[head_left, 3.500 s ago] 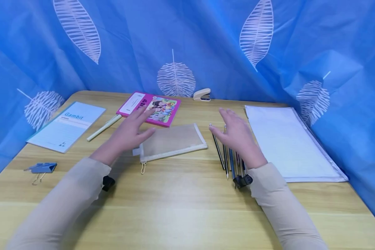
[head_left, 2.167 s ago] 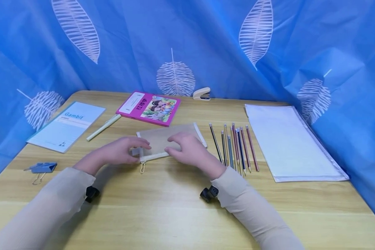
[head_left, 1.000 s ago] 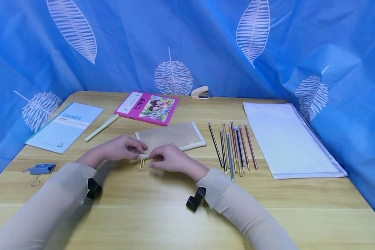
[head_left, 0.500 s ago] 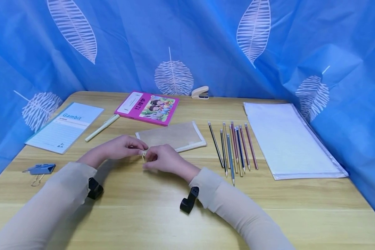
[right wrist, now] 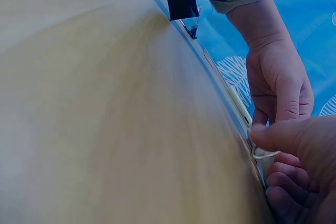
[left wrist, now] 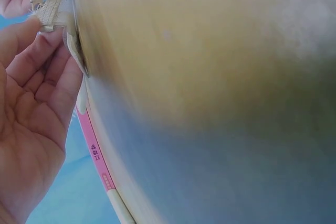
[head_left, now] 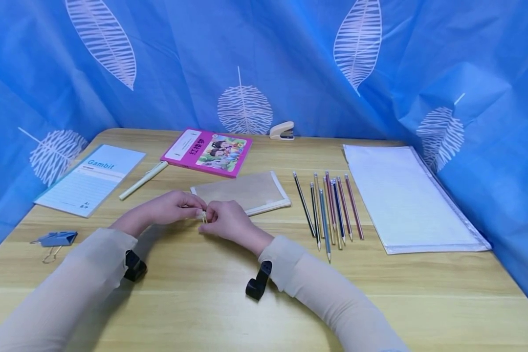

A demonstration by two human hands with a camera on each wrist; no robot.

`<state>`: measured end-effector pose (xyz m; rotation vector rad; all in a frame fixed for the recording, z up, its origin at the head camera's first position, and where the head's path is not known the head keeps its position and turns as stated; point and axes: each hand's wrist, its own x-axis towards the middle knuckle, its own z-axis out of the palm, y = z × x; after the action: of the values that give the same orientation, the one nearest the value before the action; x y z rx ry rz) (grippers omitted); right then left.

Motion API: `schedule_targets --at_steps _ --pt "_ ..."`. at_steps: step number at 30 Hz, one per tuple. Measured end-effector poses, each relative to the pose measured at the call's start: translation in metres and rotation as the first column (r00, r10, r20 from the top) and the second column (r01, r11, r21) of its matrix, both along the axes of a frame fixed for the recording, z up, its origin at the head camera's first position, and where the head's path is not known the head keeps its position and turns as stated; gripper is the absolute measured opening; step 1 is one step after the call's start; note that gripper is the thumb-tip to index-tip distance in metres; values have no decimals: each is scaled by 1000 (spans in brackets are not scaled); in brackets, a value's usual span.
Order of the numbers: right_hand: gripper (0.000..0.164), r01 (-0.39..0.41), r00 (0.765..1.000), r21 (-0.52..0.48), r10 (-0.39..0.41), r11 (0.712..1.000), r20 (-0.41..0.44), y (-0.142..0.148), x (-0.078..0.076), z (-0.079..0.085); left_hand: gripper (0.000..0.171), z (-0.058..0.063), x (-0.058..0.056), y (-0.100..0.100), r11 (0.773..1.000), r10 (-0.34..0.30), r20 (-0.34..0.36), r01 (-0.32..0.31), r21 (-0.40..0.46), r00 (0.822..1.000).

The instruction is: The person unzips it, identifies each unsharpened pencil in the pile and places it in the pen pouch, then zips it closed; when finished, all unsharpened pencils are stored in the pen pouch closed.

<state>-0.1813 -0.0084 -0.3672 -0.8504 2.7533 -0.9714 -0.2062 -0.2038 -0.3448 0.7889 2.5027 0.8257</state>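
Observation:
A beige see-through zip pouch [head_left: 246,189] with pale edging lies mid-table, its near left corner between my hands. My left hand [head_left: 169,208] pinches that corner with thumb and fingers; the left wrist view shows the fabric zip end [left wrist: 49,14] at the fingertips of this hand [left wrist: 32,114]. My right hand [head_left: 232,222] has its thumb and forefinger on the looped cord zip pull [head_left: 204,216]. In the right wrist view the cord loop [right wrist: 264,155] sticks out under the thumb of the right hand [right wrist: 317,148]. The fingers partly hide the zip slider.
Several pencils [head_left: 324,210] lie right of the pouch, beside a large white zip folder [head_left: 413,200]. Behind are a pink picture book [head_left: 209,151] and a stapler [head_left: 282,131]. To the left lie a pale green pen [head_left: 143,181], a notebook [head_left: 92,181] and a blue binder clip [head_left: 58,238].
Both hands have come down from above the table to the pouch's near left corner. The right hand has moved left across the pouch and taken hold of the zip pull, lifting it slightly.

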Motion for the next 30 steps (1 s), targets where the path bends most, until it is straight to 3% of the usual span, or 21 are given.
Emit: schedule_targets --at_steps 11,22,27,30 --pt "11 45 999 14 -45 999 -2 -2 0 1 20 -2 -1 0 1000 -3 7 3 20 1000" --pt "14 75 996 72 -78 995 32 0 0 6 12 -3 -2 1 999 23 50 -24 24 998" --pt "10 34 994 22 -36 999 103 3 -2 7 10 -2 -2 2 999 35 80 -38 31 996" --pt "11 33 973 -62 -18 998 231 6 -5 3 10 -1 -1 2 999 35 80 -38 34 996"
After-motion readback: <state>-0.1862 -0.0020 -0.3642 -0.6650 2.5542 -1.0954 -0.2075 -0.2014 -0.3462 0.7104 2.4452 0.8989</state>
